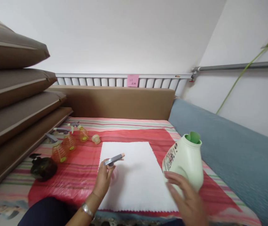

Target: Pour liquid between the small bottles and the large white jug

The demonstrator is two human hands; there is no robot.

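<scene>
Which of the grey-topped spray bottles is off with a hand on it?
The spray bottle gripped by the left hand at the white sheet; the other three stand together left of the sheet, untouched.

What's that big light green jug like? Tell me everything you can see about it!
The pale green jug looks like smooth plastic, with rounded shoulders and a short, wide neck. A darker green piece sits in its mouth and sticks up above the rim. On its left side is a label with a picture; the writing is too blurry to read. It stands upright toward the right of the white sheet. The blurred right hand covers its lower front, so I can't tell whether they touch.
</scene>
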